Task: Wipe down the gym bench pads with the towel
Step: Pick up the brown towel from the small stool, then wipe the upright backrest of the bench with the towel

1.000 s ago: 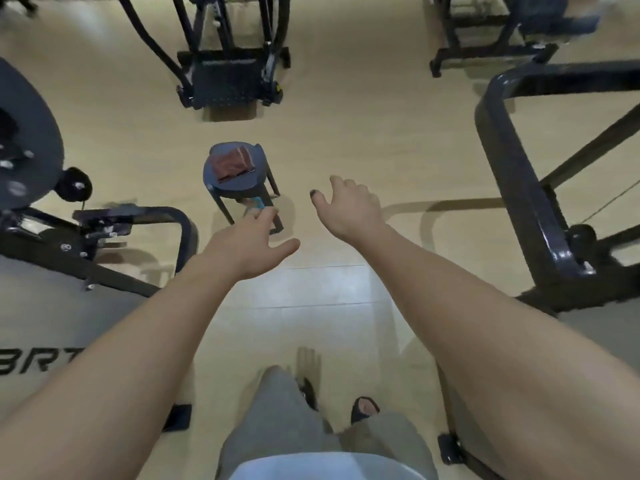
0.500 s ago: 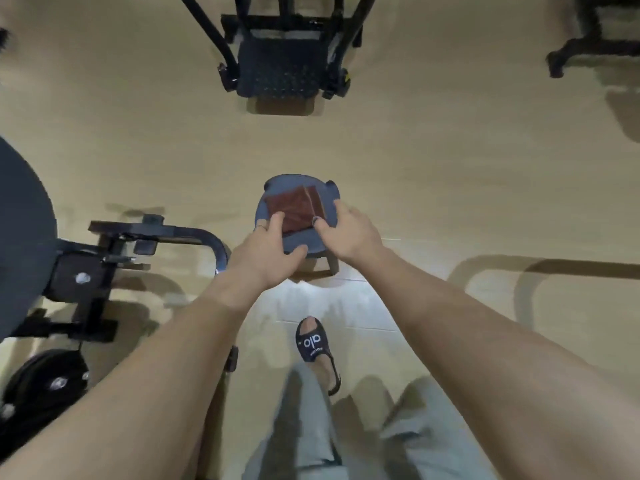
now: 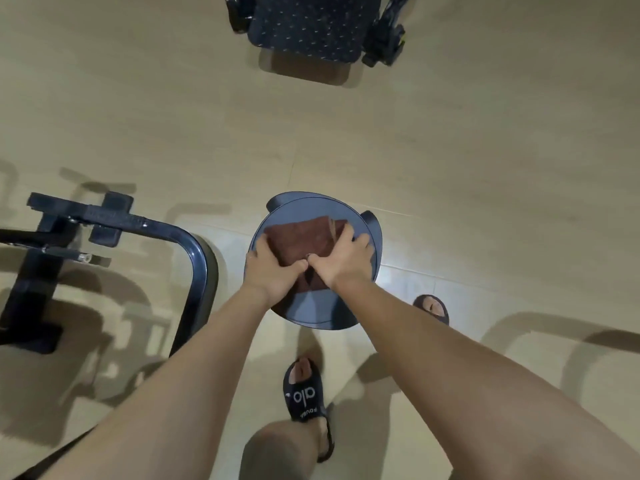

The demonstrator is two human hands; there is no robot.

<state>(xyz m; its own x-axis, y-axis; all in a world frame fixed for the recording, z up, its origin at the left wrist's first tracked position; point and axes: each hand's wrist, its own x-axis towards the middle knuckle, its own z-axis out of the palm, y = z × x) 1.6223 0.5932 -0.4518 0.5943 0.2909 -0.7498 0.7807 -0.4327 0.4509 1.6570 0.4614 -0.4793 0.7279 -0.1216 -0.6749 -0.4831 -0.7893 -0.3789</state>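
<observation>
The folded brown towel [image 3: 304,237] lies flat on the round dark stool [image 3: 372,244], not yet lifted. The person's left hand [image 3: 273,268] rests on its near left edge and the right hand [image 3: 341,261] on its near right edge, fingers curled onto the cloth; a closed grip cannot be confirmed. No pad has been wiped, judging by the towel still being folded on the stool. A black machine frame [image 3: 180,237] stands left, and a dotted footplate [image 3: 304,26] lies ahead; no bench pad is in view. Pickup, carrying and all wiping remain.
</observation>
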